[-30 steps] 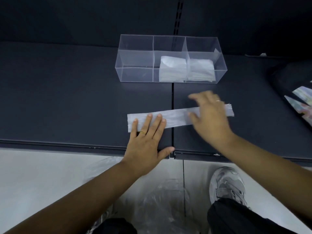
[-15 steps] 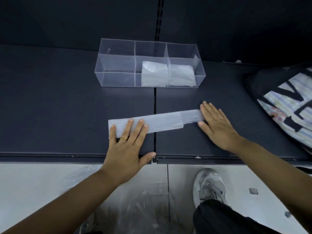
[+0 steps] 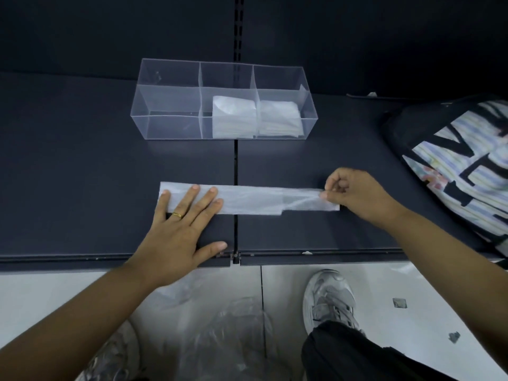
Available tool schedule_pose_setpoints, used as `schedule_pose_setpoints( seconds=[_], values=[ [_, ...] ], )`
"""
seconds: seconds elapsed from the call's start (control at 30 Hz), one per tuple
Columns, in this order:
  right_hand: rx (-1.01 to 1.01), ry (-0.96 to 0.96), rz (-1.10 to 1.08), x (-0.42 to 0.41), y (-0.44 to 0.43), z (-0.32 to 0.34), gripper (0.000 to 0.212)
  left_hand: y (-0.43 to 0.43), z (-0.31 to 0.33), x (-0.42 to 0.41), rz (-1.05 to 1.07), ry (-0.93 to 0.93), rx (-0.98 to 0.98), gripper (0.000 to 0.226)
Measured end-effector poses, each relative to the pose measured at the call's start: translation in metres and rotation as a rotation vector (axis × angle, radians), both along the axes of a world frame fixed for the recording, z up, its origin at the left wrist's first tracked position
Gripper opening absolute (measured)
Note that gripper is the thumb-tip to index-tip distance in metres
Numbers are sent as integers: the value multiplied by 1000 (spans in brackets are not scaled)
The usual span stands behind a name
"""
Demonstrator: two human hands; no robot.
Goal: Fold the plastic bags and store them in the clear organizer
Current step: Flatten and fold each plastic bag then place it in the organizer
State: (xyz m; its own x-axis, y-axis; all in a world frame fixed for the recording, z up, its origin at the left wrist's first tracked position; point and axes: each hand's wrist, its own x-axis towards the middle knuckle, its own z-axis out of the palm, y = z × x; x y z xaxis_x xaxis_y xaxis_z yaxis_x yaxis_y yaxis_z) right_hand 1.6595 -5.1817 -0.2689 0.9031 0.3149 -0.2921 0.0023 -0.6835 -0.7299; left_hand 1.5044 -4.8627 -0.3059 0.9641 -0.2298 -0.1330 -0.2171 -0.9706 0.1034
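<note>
A thin plastic bag (image 3: 253, 200), folded into a long narrow strip, lies flat across the dark shelf (image 3: 82, 166). My left hand (image 3: 184, 229) lies flat with straight fingers pressing the strip's left end. My right hand (image 3: 354, 196) has curled fingers and pinches the strip's right end between thumb and fingertips. Behind the strip stands the clear organizer (image 3: 167, 105) with three compartments. Folded white bags (image 3: 233, 116) fill the middle compartment and more folded bags (image 3: 279, 119) the right one. The left compartment holds nothing.
A black bag with striped lettering (image 3: 461, 160) lies on the shelf at the right. Loose clear plastic bags (image 3: 225, 325) lie on the light floor below the shelf's front edge (image 3: 110, 258), beside a grey sneaker (image 3: 330, 301).
My right hand went from sweeping flat along the strip to pinching its right end with curled fingers. My left hand stayed pressed on the left end. The view shifted slightly.
</note>
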Motion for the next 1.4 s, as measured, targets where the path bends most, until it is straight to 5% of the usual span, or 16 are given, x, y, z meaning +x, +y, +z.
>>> schedule_pose_setpoints(
  seconds=[0.17,0.4,0.5,0.57,0.63,0.7,0.83,1.0,1.13,1.4],
  values=[
    [95,430,-74,-35,-7,23,21,7,11,10,-59,-22,-80,86],
    [416,708,4,-84,16,79,21,-113,38,-4,-78,-59,-616,82],
    [523,677,122,-81,26,93,26,-125,56,-5,156,-25,-1034,49],
    [570,481,169,-66,28,93,32,-120,69,-4,255,77,-1236,31],
    [628,368,290,-47,29,86,57,-111,78,-2,320,198,-1400,33],
    [641,479,471,-35,36,72,84,-99,82,3,392,315,-1577,41],
    [379,568,564,-41,68,31,56,-76,77,17,523,458,-1762,39],
    [226,421,221,-53,85,5,2,-44,53,34,713,447,-1740,27],
    [186,362,68,-59,91,2,3,-21,36,50,958,352,-1517,17],
    [253,372,-55,-56,97,0,9,1,20,64,1087,120,-1355,14]
  ],
)
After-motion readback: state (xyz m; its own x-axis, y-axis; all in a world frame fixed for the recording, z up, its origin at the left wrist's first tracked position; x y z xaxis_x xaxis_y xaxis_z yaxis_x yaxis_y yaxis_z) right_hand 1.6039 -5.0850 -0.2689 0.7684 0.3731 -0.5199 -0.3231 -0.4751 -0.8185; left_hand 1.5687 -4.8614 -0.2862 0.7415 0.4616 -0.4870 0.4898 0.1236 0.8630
